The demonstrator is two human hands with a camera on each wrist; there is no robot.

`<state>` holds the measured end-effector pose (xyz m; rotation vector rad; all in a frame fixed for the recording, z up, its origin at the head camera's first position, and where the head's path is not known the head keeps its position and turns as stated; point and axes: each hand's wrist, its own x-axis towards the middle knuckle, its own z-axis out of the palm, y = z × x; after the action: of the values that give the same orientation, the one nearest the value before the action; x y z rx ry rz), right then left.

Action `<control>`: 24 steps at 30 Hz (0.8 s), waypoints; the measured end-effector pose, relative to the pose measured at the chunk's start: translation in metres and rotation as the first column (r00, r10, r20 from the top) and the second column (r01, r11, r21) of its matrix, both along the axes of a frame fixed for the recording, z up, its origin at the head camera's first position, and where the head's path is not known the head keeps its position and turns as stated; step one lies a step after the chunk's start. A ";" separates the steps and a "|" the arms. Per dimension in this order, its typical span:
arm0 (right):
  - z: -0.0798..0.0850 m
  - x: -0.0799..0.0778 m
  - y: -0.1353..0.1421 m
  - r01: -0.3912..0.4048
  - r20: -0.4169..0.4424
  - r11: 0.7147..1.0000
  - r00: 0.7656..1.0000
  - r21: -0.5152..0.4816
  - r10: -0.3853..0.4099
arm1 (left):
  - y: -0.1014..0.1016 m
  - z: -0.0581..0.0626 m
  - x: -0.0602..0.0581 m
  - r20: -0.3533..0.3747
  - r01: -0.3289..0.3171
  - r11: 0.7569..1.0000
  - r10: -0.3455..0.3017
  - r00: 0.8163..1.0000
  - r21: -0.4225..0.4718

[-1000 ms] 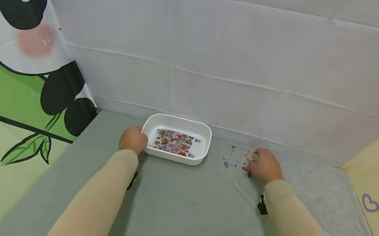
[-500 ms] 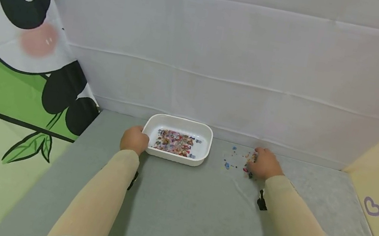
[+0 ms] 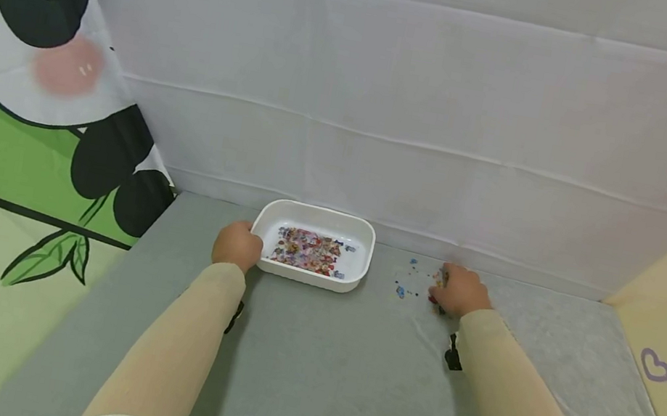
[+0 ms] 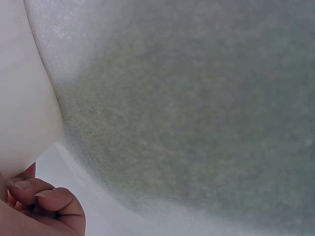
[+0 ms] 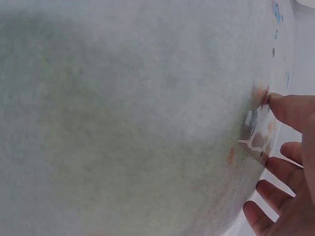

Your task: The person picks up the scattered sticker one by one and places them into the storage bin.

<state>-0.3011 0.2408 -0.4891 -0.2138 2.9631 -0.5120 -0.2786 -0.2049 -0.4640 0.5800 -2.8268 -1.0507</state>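
Observation:
A white rectangular plastic tray [image 3: 358, 260] stands near the back of the table, left of centre. Flat inside it lies a colourful printed sheet [image 3: 308, 251], apparently stickers. My left hand [image 3: 237, 247] grips the tray's left end; its curled fingers [image 4: 61, 199] show low in the left wrist view. To the right, a clear sheet with small coloured prints [image 3: 401, 291], like a sticker sheet, lies on the table. My right hand [image 3: 461, 293] holds the right part of this sheet between thumb [image 5: 285, 108] and fingers. Its hand covers some of the prints.
Grey cloth covers the table [image 3: 330, 384]. A white cloth wall [image 3: 391, 100] rises directly behind the tray and sheet. Cartoon-printed panels stand at the left [image 3: 45, 189] and the right [image 3: 664, 330].
My right hand has shifted slightly left, its thumb and fingers drawing closer over the clear sheet. The left hand stays on the tray. The head view has shifted slightly.

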 end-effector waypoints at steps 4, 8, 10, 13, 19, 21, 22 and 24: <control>-0.001 0.000 0.000 -0.007 -0.017 1.000 1.000 0.015 0.007 | -0.001 -0.002 -0.001 -0.003 0.000 1.000 0.000 1.000 -0.004; 0.000 0.001 -0.003 0.003 -0.006 1.000 1.000 0.022 -0.002 | -0.001 -0.001 -0.001 -0.003 0.001 1.000 -0.001 1.000 0.003; 0.000 0.001 -0.005 0.009 0.005 1.000 1.000 0.019 -0.009 | -0.001 -0.001 -0.001 -0.004 -0.002 1.000 0.002 1.000 0.008; -0.001 0.000 -0.006 0.020 0.016 1.000 1.000 0.011 -0.020 | 0.000 0.000 0.000 -0.002 -0.001 1.000 0.001 1.000 0.013; -0.005 -0.002 -0.005 0.028 0.019 0.999 0.999 -0.020 -0.028 | 0.002 0.004 0.003 -0.001 0.002 1.000 -0.002 1.000 0.019; -0.006 -0.001 -0.004 0.034 0.020 0.999 0.999 -0.031 -0.034 | 0.002 0.005 0.003 -0.001 0.000 1.000 0.000 1.000 0.021; -0.006 -0.001 -0.004 0.036 0.020 0.999 0.999 -0.032 -0.036 | 0.002 0.006 0.003 0.000 -0.001 1.000 0.001 1.000 0.020; -0.005 0.000 -0.004 0.045 0.018 0.999 0.999 -0.032 -0.044 | 0.002 0.005 0.003 0.004 0.002 1.000 -0.002 1.000 0.018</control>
<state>-0.3011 0.2366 -0.4945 -0.1464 2.9509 -0.5640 -0.2756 -0.2033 -0.4587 0.5820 -2.8245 -1.0771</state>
